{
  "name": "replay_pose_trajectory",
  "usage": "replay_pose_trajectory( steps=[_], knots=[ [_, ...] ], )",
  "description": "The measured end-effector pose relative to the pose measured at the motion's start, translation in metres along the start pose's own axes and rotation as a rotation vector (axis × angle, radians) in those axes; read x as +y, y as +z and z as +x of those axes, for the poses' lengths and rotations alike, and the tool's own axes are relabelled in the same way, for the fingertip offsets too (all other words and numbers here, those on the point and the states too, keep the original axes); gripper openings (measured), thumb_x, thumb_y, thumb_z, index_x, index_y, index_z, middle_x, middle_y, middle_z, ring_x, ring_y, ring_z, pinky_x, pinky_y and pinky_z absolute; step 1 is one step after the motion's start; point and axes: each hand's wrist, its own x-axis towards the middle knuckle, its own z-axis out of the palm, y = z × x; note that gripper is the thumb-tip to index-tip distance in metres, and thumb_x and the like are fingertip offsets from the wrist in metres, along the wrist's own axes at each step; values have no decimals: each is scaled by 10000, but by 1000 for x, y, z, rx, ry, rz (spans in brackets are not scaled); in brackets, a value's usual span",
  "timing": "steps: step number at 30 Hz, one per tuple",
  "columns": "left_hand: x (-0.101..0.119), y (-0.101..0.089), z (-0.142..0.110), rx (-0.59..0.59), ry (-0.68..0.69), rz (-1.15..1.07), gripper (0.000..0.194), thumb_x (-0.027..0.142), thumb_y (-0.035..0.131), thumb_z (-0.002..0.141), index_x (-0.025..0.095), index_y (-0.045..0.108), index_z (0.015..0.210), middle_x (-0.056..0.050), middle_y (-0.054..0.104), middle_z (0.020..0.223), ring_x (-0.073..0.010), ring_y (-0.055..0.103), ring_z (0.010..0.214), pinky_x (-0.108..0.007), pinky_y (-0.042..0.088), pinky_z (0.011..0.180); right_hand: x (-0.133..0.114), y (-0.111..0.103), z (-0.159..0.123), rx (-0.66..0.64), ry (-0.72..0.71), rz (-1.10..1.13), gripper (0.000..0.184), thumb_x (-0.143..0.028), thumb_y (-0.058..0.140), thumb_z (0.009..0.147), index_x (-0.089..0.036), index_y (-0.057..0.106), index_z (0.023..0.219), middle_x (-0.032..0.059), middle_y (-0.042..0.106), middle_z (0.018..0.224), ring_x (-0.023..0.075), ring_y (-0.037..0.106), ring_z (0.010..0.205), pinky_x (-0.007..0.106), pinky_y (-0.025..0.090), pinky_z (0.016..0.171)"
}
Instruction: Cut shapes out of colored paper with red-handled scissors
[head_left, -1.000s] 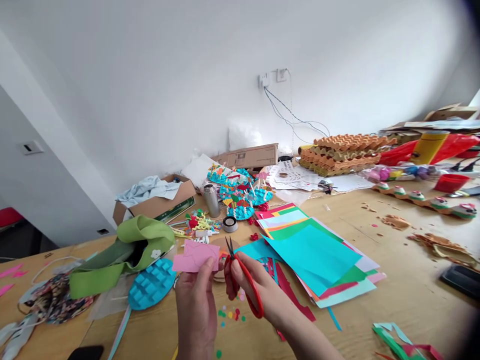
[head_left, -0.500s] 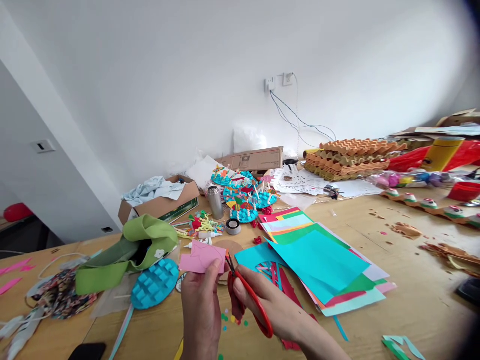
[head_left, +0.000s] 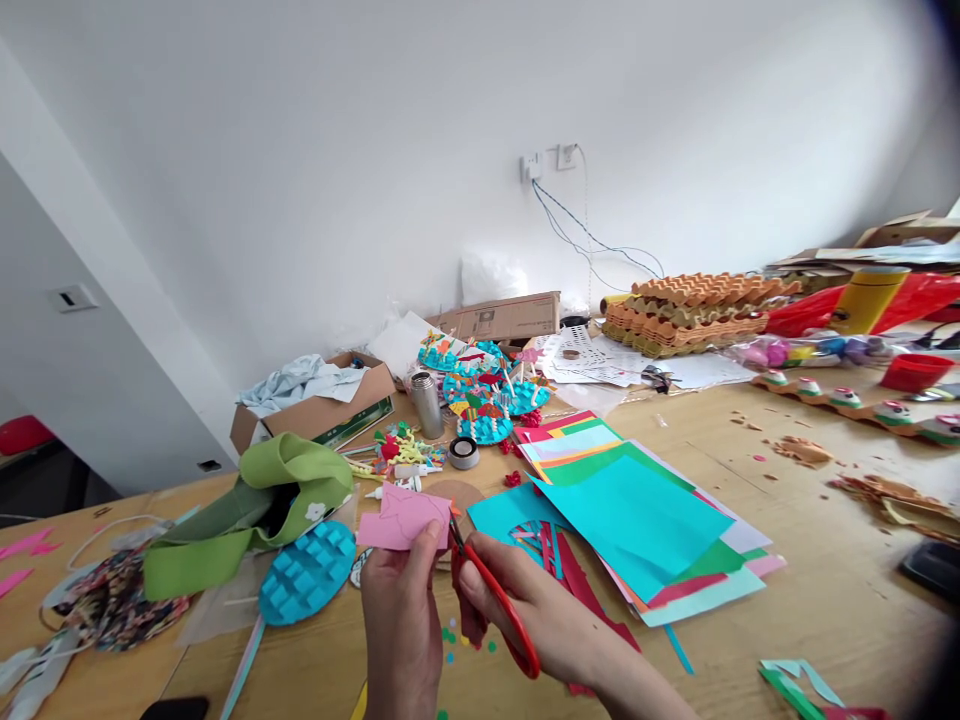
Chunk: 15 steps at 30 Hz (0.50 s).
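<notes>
A person's two bare hands work close together at the bottom centre of the view, over a wooden table (head_left: pixel 825 580). The left hand (head_left: pixel 401 635) is closed in a pinch, its thumb on the lower edge of a sheet of pink craft paper (head_left: pixel 401 520), which stands up just above the knuckles with a faint outline drawn on it. The right hand (head_left: pixel 540 625) is curled through the loops of red-handled scissors (head_left: pixel 501 618), and their small dark blades meet the paper's right edge; how far apart the blades stand is too small to tell. Just right of the hands lies a stack of coloured paper (head_left: pixel 637 530) topped by a turquoise sheet, and just left is a blue foam oval with raised squares (head_left: pixel 306 572), beside a green fabric bag (head_left: pixel 255 510). Tiny paper dots (head_left: pixel 457 640) are scattered below the hands. Compared with half a second earlier, the hands and paper sit almost in the same place, while the table and wall have shifted slightly left in view.
</notes>
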Motion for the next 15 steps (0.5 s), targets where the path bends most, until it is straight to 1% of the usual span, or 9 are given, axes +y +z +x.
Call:
replay_pose_trajectory(
  steps=[3,9,12,15],
  knots=[
    [-1,-1,0,14,-6,0,233,328,811,614,135,707,691,-102,760,778,-263,713,758,-341,573,685,2,0,0,-10,-2,6,486,-659,451,922,-173,466,911,11,556,718,134,527,659,239,421,615],
    [-3,-2,-2,-19,5,44,206,314,788,634,136,721,713,-87,753,752,-290,717,783,-369,585,682,-3,-1,1,-1,33,13,429,-599,510,923,-172,469,904,-2,558,687,123,529,633,221,409,592],
    [-3,-1,-2,-4,10,63,203,311,780,632,134,721,712,-92,759,776,-286,717,773,-364,585,671,-5,0,1,6,52,22,437,-603,531,906,-172,464,888,-4,558,675,123,530,627,220,405,586],
    [-2,0,-2,3,11,69,193,303,778,627,135,715,698,-89,759,782,-273,714,765,-358,582,677,-4,0,1,5,41,24,440,-607,531,903,-172,468,895,-7,554,674,122,522,620,224,405,583]
  ],
)
